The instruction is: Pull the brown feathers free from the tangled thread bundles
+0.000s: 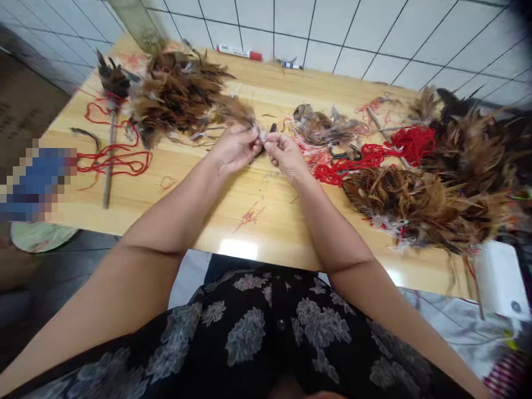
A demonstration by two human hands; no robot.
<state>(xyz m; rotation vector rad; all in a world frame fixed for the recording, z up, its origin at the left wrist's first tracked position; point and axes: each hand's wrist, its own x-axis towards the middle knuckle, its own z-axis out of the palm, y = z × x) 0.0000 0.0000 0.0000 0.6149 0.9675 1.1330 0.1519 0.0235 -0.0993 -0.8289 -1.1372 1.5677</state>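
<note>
Pinching a brown tuft (238, 110) by its pale end: left hand (236, 148) with thumb and fingers closed on it, right hand (286, 158) meeting it there, thumb against forefinger, also gripping that end. Tuft sits between the hands, plumes fanning beyond the left one, just over the surface (286, 233). Beyond and left of the left hand, a feather heap (178, 91); farther left, a stick (108, 172) with loops of red yarn (137, 160) around it. Just right of the right hand, a tangle of red cord (330, 173); farther right, a large feather pile (415, 191). Past both hands, near the tiled wall (332, 33), a marker (239, 52). Nearer the body than the hands, thread scraps (249, 218).
</note>
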